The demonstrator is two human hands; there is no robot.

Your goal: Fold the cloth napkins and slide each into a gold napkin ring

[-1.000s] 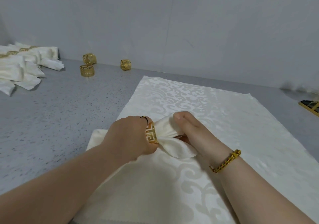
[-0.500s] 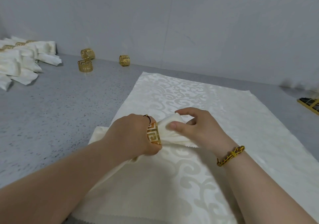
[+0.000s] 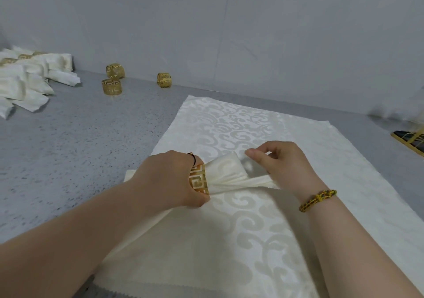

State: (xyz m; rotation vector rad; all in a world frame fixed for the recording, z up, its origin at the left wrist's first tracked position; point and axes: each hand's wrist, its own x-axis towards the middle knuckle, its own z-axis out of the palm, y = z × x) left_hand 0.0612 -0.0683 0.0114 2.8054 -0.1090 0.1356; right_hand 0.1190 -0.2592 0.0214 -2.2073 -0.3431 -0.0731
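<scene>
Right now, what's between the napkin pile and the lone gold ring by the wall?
Head view: nearer ring and farther ring, both loose on the grey counter.

Gold fretwork in a key pattern on the napkin ring (image 3: 199, 182); cream sheen on the folded napkin (image 3: 226, 171). Ivory cloth (image 3: 241, 123) woven with pale scrolls. Speckled grey on the counter (image 3: 68, 141), plain pale grey on the wall (image 3: 229, 34). Far left, gold on the spare rings (image 3: 111, 87), white on the piled napkins (image 3: 27, 79). Yellow-and-dark braid on the bracelet (image 3: 317, 200).
</scene>
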